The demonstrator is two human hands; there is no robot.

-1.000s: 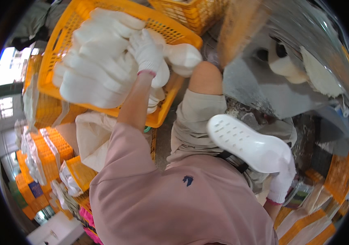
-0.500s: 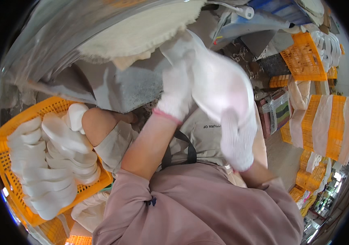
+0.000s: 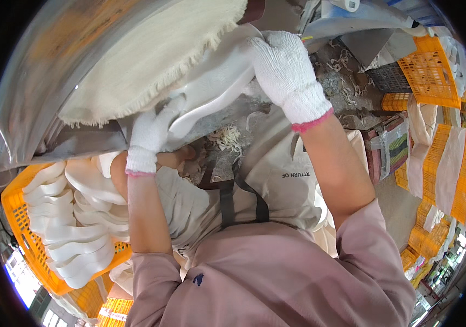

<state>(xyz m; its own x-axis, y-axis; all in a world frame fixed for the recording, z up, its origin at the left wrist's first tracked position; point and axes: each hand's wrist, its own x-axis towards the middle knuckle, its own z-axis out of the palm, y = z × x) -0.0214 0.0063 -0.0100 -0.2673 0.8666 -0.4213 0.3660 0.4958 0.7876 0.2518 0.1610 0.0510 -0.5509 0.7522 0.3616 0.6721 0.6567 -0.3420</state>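
Note:
Both my hands wear white knit gloves with pink cuffs. Between them is a glossy white curved piece [image 3: 214,97], long and waisted somewhat like a shoe sole. My right hand [image 3: 286,73] is closed round its far right end. At the lower left end, my left hand [image 3: 154,129] grips it, thumb and fingers apart along the edge. The upper side of the piece lies against the frayed rim of a large cream cloth buffing wheel [image 3: 156,60]; whether the wheel is spinning cannot be told.
A grey metal hood [image 3: 31,103] curves around the wheel. Left of my knee, an orange crate [image 3: 20,229] holds several similar white pieces [image 3: 77,245]. Lint and thread scraps [image 3: 227,139] lie below the wheel. More orange crates [image 3: 429,68] stand at right, some draped with pale cloth.
The white piece has moved from in front of my lap up and left to the wheel. My hands have spread apart, the left further left and the right up to the far end.

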